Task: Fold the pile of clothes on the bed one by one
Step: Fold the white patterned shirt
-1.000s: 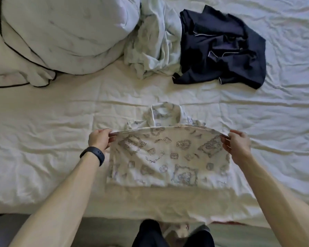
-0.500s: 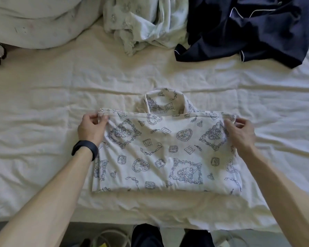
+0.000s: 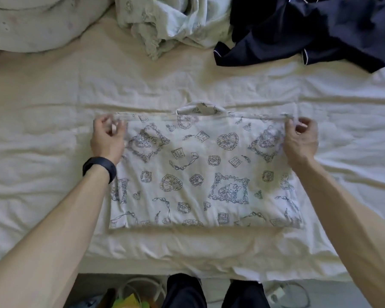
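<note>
A white printed top (image 3: 205, 172) with blue drawings lies folded into a wide rectangle near the bed's front edge, its collar poking out at the far side. My left hand (image 3: 107, 136), with a black wristband, pinches the far left corner of the top. My right hand (image 3: 300, 138) pinches the far right corner. The far edge is stretched straight between both hands. A crumpled pale green garment (image 3: 171, 21) and a crumpled navy garment (image 3: 309, 30) with white piping lie at the back of the bed.
The wrinkled white sheet (image 3: 42, 121) covers the bed. A white duvet (image 3: 31, 21) is bunched at the back left. Below the bed's front edge I see my dark trouser legs (image 3: 187, 292), cables and a yellow-green item on the floor.
Both hands carried the top's near half up and over to the far edge, then laid it flat. The view moved closer to the bed.
</note>
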{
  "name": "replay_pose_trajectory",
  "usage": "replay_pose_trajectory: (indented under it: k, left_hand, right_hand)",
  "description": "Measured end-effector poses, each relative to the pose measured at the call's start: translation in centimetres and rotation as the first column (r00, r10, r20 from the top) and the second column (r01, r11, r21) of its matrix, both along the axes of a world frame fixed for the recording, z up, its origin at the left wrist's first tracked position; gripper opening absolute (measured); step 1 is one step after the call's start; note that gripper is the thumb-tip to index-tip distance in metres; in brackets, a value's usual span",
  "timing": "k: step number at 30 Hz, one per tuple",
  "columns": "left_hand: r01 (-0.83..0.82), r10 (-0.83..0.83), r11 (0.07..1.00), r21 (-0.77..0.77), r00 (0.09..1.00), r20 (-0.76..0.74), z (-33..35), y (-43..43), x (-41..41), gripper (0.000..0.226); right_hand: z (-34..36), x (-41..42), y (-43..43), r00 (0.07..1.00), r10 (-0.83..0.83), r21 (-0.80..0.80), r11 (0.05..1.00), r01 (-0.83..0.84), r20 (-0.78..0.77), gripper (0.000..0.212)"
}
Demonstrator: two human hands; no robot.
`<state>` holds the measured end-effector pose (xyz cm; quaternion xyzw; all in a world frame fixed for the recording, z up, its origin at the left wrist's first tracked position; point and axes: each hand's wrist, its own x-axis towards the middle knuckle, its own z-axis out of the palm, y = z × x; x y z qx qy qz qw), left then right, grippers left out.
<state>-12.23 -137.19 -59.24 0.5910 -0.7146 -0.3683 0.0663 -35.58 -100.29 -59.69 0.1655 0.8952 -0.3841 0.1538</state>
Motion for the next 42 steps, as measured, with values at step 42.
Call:
replay_pose_trajectory:
  k: [42]
  left_hand:
    - [-0.607,0.570,0.416,0.677,0.754,0.326,6.0,12.1,18.2,0.050]
  right_hand:
    - [5.8,19.4,9.9,0.678,-0.537,-0.166,0.710,0.685,0.503,0.009]
